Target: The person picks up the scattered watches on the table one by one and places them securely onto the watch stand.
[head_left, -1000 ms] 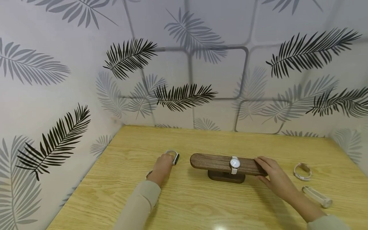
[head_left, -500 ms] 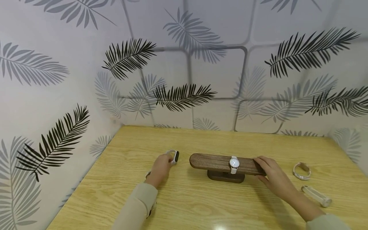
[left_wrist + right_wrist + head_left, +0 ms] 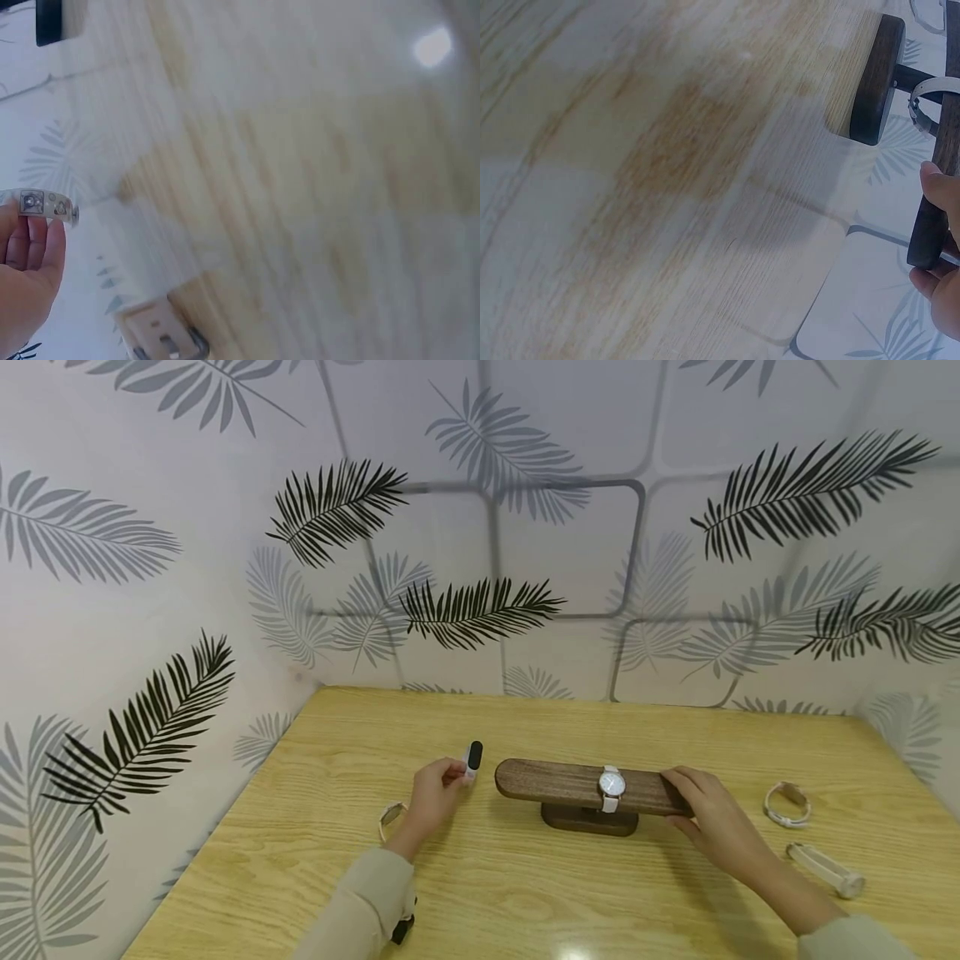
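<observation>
My left hand [image 3: 433, 797] pinches a fitness band [image 3: 475, 756] with a black oblong face and a white strap, just left of the watch stand. In the left wrist view its strap [image 3: 46, 201] carries square and heart-shaped ornaments, with my fingers [image 3: 35, 240] against it. My right hand [image 3: 716, 822] grips the right end of the dark wooden watch stand [image 3: 551, 782]. Fastened round the bar is a wristwatch [image 3: 612, 785] with a white strap and round pale dial. In the right wrist view my thumb and fingers hold the bar's end [image 3: 930, 232], with the stand's base [image 3: 877, 79] beyond.
On the wooden table [image 3: 570, 893], a looped watch [image 3: 392, 818] lies beside my left wrist. A black-faced watch [image 3: 402, 929] is partly hidden by my left sleeve. To the right lie another looped watch [image 3: 787, 806] and a pale-strapped watch [image 3: 828, 870]. A leaf-patterned wall [image 3: 555, 552] stands behind.
My left hand has lifted the fitness band and moved it right toward the stand, turning its face forward. The watch beside my left wrist has come into fuller view. My right hand stays put.
</observation>
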A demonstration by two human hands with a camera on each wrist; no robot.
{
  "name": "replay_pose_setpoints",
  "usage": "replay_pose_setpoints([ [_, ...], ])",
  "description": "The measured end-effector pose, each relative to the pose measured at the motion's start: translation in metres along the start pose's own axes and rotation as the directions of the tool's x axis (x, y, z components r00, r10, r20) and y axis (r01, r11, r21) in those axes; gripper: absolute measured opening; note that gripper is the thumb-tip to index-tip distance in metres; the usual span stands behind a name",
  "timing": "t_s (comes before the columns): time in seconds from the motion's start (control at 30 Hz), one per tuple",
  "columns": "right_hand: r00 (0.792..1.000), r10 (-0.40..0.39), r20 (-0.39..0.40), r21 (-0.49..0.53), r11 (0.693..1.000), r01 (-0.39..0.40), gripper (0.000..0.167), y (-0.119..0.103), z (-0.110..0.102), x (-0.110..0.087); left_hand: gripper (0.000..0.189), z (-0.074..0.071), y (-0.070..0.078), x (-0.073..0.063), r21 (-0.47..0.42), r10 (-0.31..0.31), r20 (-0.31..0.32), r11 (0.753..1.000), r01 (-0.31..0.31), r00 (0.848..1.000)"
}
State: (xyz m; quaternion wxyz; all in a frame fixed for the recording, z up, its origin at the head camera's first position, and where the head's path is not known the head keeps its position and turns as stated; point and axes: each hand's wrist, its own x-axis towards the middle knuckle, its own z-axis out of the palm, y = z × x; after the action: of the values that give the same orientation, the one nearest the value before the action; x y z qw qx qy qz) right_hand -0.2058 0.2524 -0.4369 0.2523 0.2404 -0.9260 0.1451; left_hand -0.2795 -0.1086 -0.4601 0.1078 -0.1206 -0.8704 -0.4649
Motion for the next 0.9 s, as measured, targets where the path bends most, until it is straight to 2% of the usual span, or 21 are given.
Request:
replay_pose_setpoints([
  [0.27,1.0,0.007,0.006,0.01,1.0,-0.007,0.061,-0.001,0.0,-0.001,0.01,0.003,0.009,-0.009,-0.075,-0.022,-0.026,0.997,0.02,0.999],
  [0.53,1.0,0.004,-0.002,0.016,1.0,-0.004,0.061,-0.001,0.001,-0.001,0.013,0.008,0.018,-0.02,-0.18,-0.032,-0.005,0.983,0.031,0.999],
  [0.77,1.0,0.002,-0.015,0.022,1.0,-0.002,0.06,0.0,0.002,-0.001,0.015,0.016,0.026,-0.028,-0.233,-0.02,-0.026,0.972,0.013,0.999],
  [0.9,1.0,0.009,-0.007,0.025,1.0,-0.009,0.059,-0.001,0.003,-0.001,0.015,0.019,0.03,-0.032,-0.263,-0.012,-0.018,0.965,0.007,1.0],
])
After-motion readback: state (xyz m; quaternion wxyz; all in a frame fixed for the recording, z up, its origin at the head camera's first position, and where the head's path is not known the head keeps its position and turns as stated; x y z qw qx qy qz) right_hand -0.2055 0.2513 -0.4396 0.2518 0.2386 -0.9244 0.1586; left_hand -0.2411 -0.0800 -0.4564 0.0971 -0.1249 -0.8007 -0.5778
